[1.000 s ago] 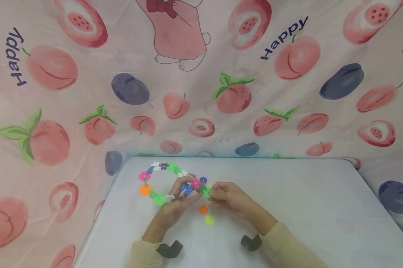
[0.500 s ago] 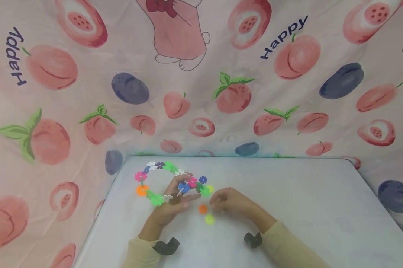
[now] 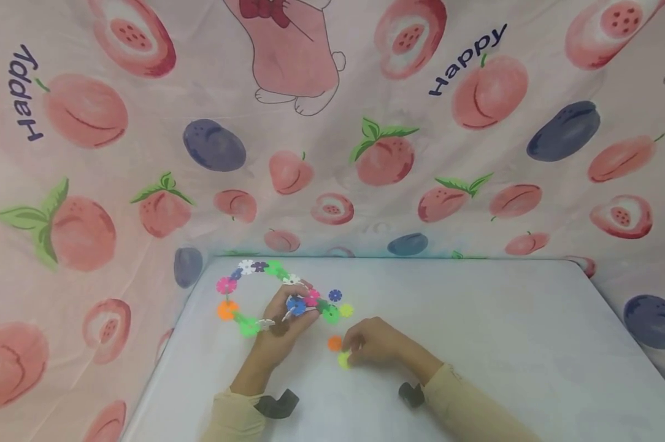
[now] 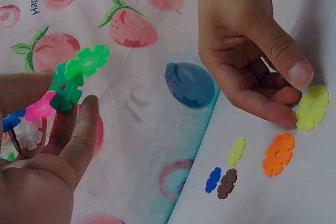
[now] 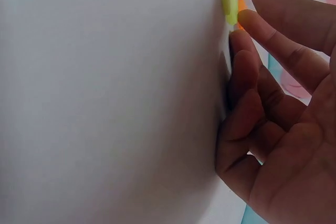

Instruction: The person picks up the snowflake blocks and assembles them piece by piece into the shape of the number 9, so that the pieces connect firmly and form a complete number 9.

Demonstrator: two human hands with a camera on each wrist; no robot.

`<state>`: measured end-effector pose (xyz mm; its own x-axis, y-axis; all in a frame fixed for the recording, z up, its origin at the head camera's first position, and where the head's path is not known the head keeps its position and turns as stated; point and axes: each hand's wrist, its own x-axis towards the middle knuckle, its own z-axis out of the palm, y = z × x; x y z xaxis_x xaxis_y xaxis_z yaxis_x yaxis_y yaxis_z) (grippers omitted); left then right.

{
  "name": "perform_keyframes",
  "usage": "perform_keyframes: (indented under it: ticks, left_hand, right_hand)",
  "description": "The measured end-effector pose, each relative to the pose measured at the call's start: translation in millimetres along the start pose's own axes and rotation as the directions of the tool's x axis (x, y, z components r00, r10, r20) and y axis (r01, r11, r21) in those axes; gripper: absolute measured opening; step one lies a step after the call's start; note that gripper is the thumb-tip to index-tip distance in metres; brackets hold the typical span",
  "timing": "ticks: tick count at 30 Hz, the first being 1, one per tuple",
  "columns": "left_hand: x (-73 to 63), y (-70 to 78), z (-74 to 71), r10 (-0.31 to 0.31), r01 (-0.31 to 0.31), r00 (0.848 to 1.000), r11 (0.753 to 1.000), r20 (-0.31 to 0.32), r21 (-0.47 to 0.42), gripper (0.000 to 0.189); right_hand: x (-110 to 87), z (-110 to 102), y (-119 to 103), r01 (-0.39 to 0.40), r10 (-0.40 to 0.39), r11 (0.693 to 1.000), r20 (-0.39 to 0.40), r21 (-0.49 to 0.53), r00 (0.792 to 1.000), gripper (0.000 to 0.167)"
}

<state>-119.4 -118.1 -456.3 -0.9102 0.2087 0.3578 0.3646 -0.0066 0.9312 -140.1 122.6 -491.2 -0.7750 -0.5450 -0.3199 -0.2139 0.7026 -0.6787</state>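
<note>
A loop of interlocking snowflake discs [image 3: 227,310] in pink, orange, green, white, blue and other colours hangs from my left hand [image 3: 280,345]. Thumb and fingers pinch it close to a dark green disc [image 4: 66,88], from which a bright green disc [image 4: 89,61] sticks out at the end. My right hand [image 3: 378,342] is low over the table, its fingertips right at the edge of a yellow disc [image 4: 313,107] lying there. In the right wrist view, thumb and index finger stand apart beside that disc while the other fingers curl against the tabletop.
An orange disc [image 4: 279,154] lies just beyond the yellow one. Farther back are a blue disc [image 3: 335,295], a smaller-looking yellow disc [image 3: 346,310] and a brown disc [image 4: 227,183]. The white table [image 3: 503,344] ends at a fruit-printed cloth [image 3: 332,159] behind and on the left.
My right hand has left the chain's green end and moved down toward me to the near yellow disc. My left hand has drawn the chain slightly left.
</note>
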Motion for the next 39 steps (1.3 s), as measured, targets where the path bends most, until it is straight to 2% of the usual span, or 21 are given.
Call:
perform_keyframes:
  ticks: [5,10,14,20,24,28,31,34,39]
  left_hand:
    - [1.7,-1.4,0.3,0.01,-0.008,0.997,1.0,-0.071,0.023,0.032]
    - [2.7,-3.1,1.4,0.015,-0.01,0.993,0.999,-0.113,0.046,0.031]
    - [3.1,-3.5,1.7,0.023,-0.015,0.993,0.998,-0.118,0.064,0.031]
    - [2.3,-5.3,0.9,-0.01,0.024,0.994,0.991,-0.112,0.13,0.036]
    - [1.6,-7.6,0.3,-0.001,0.022,0.995,0.98,-0.104,0.199,0.041]
    - [2.2,-9.3,0.1,0.046,-0.019,0.994,0.965,-0.099,0.262,0.045]
    - [2.9,-9.1,0.3,0.071,-0.037,0.992,0.956,-0.106,0.29,0.047]
    - [3.7,-8.8,1.0,0.074,-0.034,0.991,0.949,-0.116,0.313,0.047]
    - [5.7,-9.2,2.1,0.113,-0.058,0.986,0.922,-0.123,0.382,0.047]
  right_hand:
    - [1.7,3,2,0.015,-0.015,0.999,-0.005,-0.04,1.0,0.017]
    - [6.5,7,3,0.014,-0.016,0.997,-0.019,-0.08,1.0,0.022]
    - [10.0,11,3,-0.008,0.005,0.994,-0.03,-0.108,1.0,0.025]
    - [10.7,13,5,-0.048,0.046,0.99,-0.021,-0.135,0.999,0.026]
    - [7.1,9,6,-0.013,0.011,0.998,-0.036,-0.067,0.999,0.025]
    - [3.2,0,5,0.057,-0.051,0.997,-0.108,0.051,0.993,0.021]
    - [0.3,-8,0,0.086,-0.063,0.987,-0.168,0.134,0.984,0.016]
    - [-4.2,-14,-8,0.085,-0.042,0.975,-0.207,0.204,0.978,0.012]
    - [-13.2,-21,-24,0.13,-0.048,0.944,-0.262,0.304,0.964,0.003]
